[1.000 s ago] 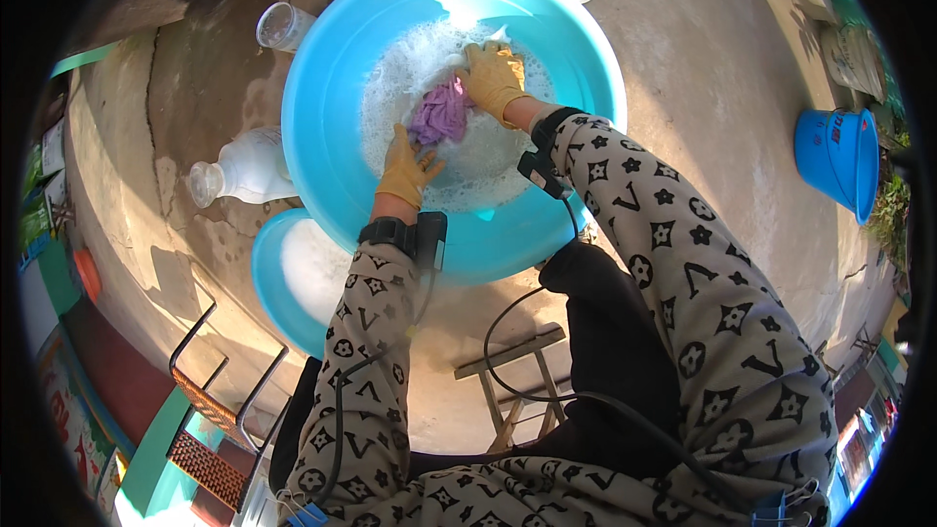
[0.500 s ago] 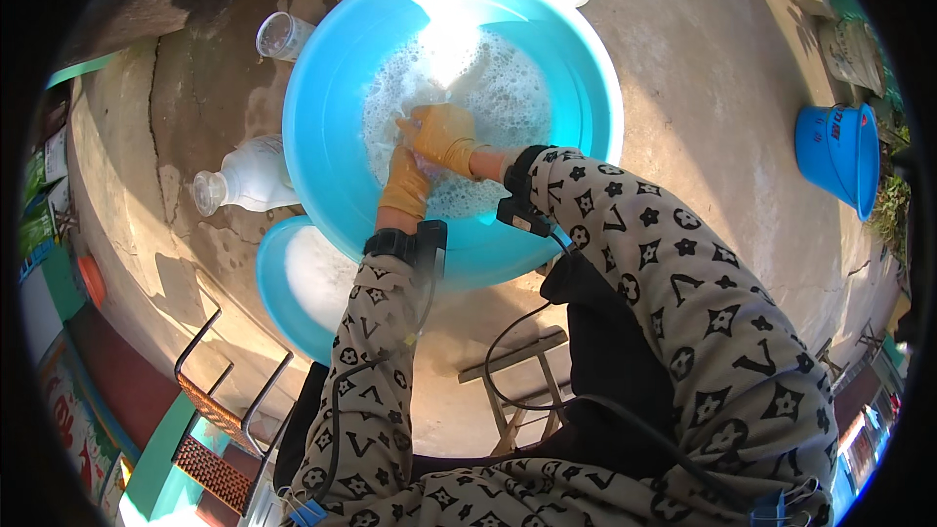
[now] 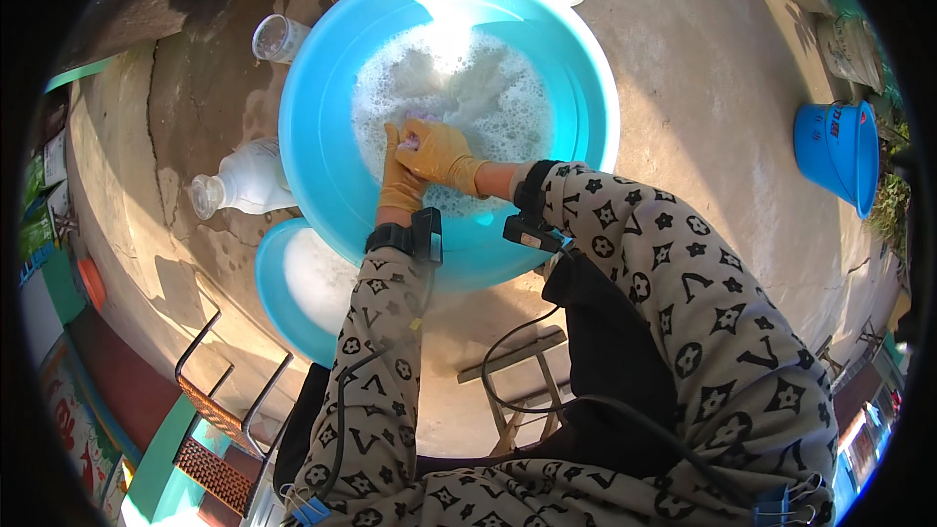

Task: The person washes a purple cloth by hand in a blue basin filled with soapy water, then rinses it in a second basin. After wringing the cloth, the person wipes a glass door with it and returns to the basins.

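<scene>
A big light-blue basin (image 3: pixel 301 151) holds water under white suds (image 3: pixel 512 93). Both of my hands wear tan-yellow gloves and meet over the near-left part of the foam. My left hand (image 3: pixel 400 182) and my right hand (image 3: pixel 444 153) are closed together on a pale lilac cloth (image 3: pixel 410 142). Only a small bunch of that cloth shows by the fingers; the gloves and suds hide the rest. A greyish patch lies among the foam beyond my hands, and I cannot make out what it is.
A smaller blue basin (image 3: pixel 273 278) with white foam stands at the near left. Left of the big basin are a translucent jug (image 3: pixel 256 176) lying on its side and a clear plastic cup (image 3: pixel 273 39). A blue bucket (image 3: pixel 825 151) is far right, a woven chair (image 3: pixel 213 468) lower left, a wooden stool (image 3: pixel 517 361) near me.
My hands have come closer together, and the right has moved down a little toward me with the lilac cloth. More of the grey patch in the foam shows.
</scene>
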A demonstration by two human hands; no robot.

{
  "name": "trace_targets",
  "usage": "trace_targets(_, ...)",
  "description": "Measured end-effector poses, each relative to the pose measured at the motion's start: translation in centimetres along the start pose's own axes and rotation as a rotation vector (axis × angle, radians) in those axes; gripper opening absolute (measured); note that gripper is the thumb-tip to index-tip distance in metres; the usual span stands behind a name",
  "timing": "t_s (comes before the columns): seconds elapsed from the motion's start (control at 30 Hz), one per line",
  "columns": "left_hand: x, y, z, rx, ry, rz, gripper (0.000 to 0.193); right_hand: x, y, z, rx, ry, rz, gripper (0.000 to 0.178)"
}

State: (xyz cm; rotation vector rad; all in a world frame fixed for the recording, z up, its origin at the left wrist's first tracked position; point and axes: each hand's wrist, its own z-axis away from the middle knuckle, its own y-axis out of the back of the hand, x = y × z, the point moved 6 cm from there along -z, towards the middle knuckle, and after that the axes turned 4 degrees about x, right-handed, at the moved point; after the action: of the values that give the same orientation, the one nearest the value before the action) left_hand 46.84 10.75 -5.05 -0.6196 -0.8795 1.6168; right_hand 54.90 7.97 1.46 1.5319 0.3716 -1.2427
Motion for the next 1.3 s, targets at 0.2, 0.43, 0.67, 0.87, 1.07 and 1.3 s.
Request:
trace_targets(0.2,-0.3,2.4,-0.6,0.294,-0.371,-0.781,0.042,1.2,3.5,-2.7,0.054,-0.442,-0.11,0.035)
trace_targets(0.43,-0.7,-0.5,0.7,0.42,-0.192,-0.183,0.039,-4.3,4.2,0.7,0.176,0.397,-0.09,0.041)
trace_targets(0.67,-1.5,-3.1,0.4,0.297,-0.229,-0.125,0.037,-2.0,3.9,-1.4,-0.003,0.26,0.358,0.043)
trace_targets(0.87,-1.9,-3.7,-0.3,0.389,-0.296,-0.184,0.036,-2.2,3.9,-1.4,-0.102,0.194,0.357,0.04)
trace_targets(1.07,-1.2,-2.9,0.5,0.683,-0.366,-0.475,0.039,-1.8,3.7,-2.2,-0.114,0.176,0.37,0.043)
trace_targets(1.3,-1.0,-2.5,1.6,0.749,-0.443,-0.582,0.038,-0.5,3.1,-2.0,-0.109,0.067,0.351,0.045)
